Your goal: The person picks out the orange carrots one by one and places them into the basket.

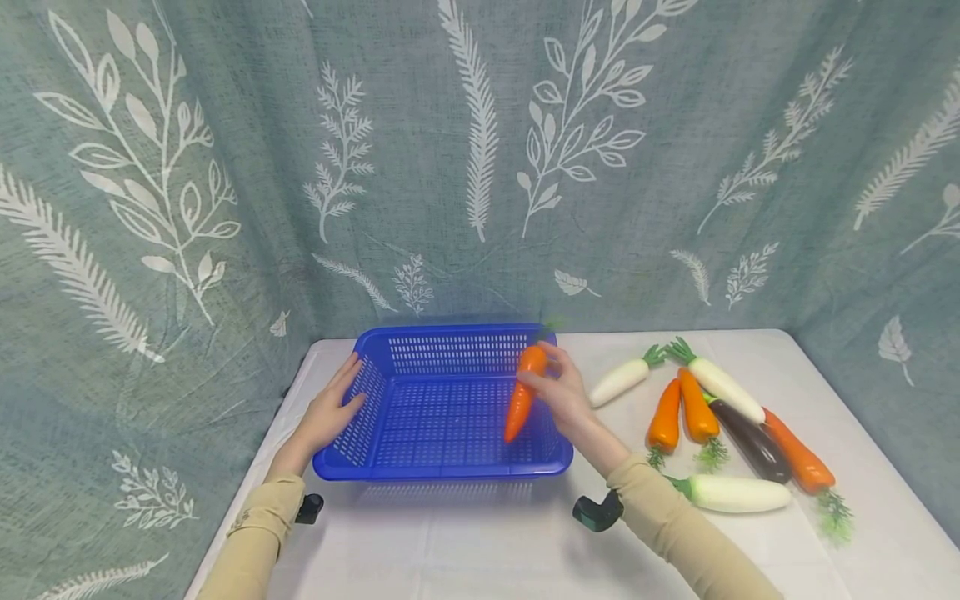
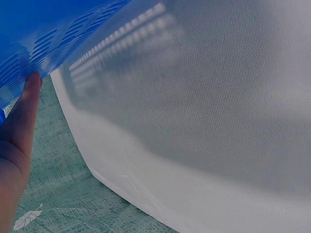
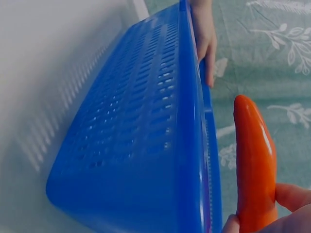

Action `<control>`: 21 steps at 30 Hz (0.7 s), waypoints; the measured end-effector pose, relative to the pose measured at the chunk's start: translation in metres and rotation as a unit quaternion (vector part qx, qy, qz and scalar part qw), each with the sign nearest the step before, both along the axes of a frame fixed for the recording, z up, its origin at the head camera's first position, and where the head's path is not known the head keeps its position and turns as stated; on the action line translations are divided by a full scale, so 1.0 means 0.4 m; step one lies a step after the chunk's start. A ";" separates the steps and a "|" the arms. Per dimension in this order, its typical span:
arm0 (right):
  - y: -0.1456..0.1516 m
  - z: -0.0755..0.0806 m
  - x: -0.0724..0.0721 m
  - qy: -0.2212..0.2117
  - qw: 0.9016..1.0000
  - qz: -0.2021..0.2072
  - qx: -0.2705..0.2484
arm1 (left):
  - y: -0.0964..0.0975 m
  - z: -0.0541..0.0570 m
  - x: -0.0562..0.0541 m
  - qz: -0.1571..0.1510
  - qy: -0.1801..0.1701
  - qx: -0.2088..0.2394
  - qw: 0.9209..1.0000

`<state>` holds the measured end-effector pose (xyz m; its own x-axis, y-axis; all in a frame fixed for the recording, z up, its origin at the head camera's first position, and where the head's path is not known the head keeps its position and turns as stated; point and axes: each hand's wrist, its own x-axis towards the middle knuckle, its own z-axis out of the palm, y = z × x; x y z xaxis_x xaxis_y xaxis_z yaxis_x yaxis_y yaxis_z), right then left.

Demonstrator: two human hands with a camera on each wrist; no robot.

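My right hand (image 1: 558, 392) grips an orange carrot (image 1: 531, 371) between thumb and fingers, over the right side of a blue plastic basket (image 1: 442, 477). The carrot's pointed end slants down toward the basket floor, and its green top shows blurred above the hand. In the right wrist view the carrot (image 3: 255, 160) stands beside the basket's rim (image 3: 192, 121), its upper end hidden by the hand. On the opposite side, my left hand (image 1: 330, 412) rests along the basket's left rim with its fingers straight. Seen from the left wrist, a straight digit (image 2: 31, 92) touches the slotted wall (image 2: 63, 39).
Right of the basket on the white table (image 1: 450, 550) lie several vegetables: white radishes (image 1: 738, 493), orange carrots (image 1: 663, 417) and a dark eggplant (image 1: 753, 442). One radish (image 1: 618, 381) lies close to the basket's right side. A patterned green curtain (image 1: 450, 167) surrounds the table's back and sides.
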<state>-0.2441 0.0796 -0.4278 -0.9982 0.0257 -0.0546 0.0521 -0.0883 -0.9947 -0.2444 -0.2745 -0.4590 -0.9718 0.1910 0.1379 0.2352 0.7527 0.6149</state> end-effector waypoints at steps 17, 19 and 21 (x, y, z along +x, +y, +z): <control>-0.082 -0.021 -0.002 0.011 1.000 -0.011 0.002 | 0.002 0.005 0.001 0.003 -0.006 -0.005 1.000; -0.091 -0.024 -0.002 0.011 1.000 -0.013 0.003 | 0.001 0.003 0.000 0.003 -0.005 -0.007 1.000; -0.100 -0.030 -0.002 0.013 1.000 -0.017 0.003 | 0.000 0.003 0.000 0.004 -0.004 -0.007 1.000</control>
